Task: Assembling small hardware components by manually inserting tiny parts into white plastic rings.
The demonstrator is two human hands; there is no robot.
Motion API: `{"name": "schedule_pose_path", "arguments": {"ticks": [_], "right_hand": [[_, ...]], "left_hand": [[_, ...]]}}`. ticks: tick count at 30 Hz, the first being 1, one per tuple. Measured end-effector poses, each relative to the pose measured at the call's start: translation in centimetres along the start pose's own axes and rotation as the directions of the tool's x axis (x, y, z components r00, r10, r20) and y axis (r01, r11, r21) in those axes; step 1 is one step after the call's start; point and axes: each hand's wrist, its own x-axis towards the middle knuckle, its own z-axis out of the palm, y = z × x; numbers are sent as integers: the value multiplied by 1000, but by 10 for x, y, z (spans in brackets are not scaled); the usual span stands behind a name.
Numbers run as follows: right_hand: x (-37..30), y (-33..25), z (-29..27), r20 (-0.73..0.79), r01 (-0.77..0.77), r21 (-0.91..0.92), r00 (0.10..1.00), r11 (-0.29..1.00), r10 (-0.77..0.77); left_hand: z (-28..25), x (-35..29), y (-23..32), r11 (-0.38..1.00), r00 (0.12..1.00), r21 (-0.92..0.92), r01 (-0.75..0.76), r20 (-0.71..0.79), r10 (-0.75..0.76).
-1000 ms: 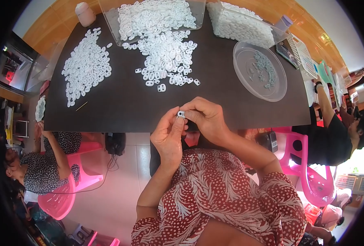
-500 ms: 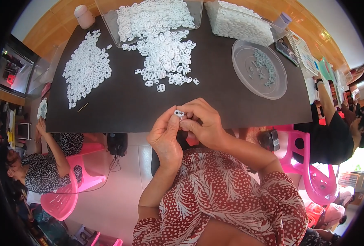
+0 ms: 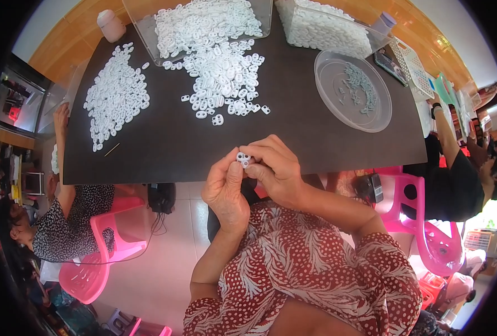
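Observation:
A small white plastic piece with two round holes point(image 3: 243, 157) is pinched between my hands just off the table's near edge. From the left, my left hand point(image 3: 226, 193) closes thumb and fingers on it. My right hand point(image 3: 279, 172) grips it from the other side, fingers curled over the top. A second small white part with a hole seems pressed against its lower edge, but fingertips partly hide it. Beyond my hands, a heap of like two-hole white pieces point(image 3: 223, 78) spills from a clear tub point(image 3: 270, 25).
Another white pile point(image 3: 117, 95) lies on the left of the dark table point(image 3: 164, 140), near a thin brass-coloured stick point(image 3: 112, 149). On the right are a round clear tray point(image 3: 327, 98) with small grey-green bits, a full clear box point(image 3: 321, 36) and a phone point(image 3: 390, 68). Co-workers sit on both sides.
The white piece has turned in my fingers, and more of the lower part shows. The co-worker at left has raised an arm beside the table's left edge. The view has shifted slightly.

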Motion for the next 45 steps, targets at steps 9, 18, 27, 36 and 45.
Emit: {"name": "schedule_pose_path", "arguments": {"ticks": [9, 18, 27, 36, 45], "right_hand": [[-1, 0, 4, -41, 63, -22, 997, 998, -64], [-1, 3, 6, -64, 129, -50, 989, 990, -132], [-2, 2, 4, 4, 1, 106, 1000, 994, -1], [1, -3, 2, -31, 55, 54, 998, 997, -53], [-7, 0, 11, -94, 151, -65, 983, 986, -156]], "left_hand": [[-1, 0, -8, 995, 995, 42, -90, -27, 91], [-2, 0, -12, 994, 994, 25, -109, -31, 110], [1, -2, -1, 997, 997, -12, -72, -3, 72], [1, -6, 0, 996, 996, -22, -92, 7, 92], [-1, -9, -7, 986, 986, 24, -163, 19, 163]]}}
